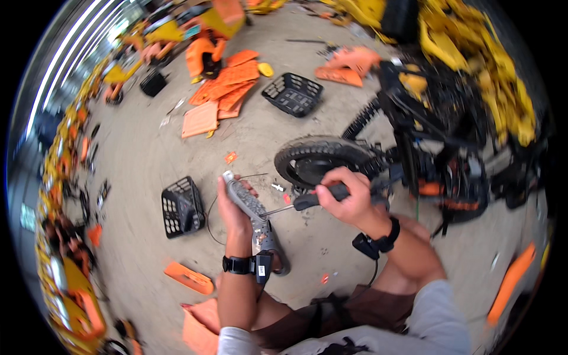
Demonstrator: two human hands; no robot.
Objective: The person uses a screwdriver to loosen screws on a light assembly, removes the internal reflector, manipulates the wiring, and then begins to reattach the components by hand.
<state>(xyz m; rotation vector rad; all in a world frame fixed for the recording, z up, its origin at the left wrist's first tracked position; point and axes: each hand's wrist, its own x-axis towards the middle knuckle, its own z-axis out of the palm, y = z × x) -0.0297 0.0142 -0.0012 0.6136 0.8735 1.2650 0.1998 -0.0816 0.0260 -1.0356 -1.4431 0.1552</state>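
My left hand (232,207) grips an elongated grey piece (245,197) with a bumpy surface and a pale end. My right hand (346,198) is wrapped round the black handle of a screwdriver (309,201), whose metal shaft points left to the lower end of the grey piece. A thin black cable loops beside my left hand. My foot in a grey perforated clog (263,242) is below the piece. Just beyond my hands lies a black wheel (296,163) with a tyre, part of a dismantled dark vehicle frame (432,106) at the right.
Black plastic baskets (293,97) (180,207) sit on the concrete floor (130,154). Orange panels (231,89) are piled at the back. Yellow parts (491,77) are heaped at the upper right, and rows of yellow and orange parts (59,189) line the left. Orange strips (189,278) lie near me.
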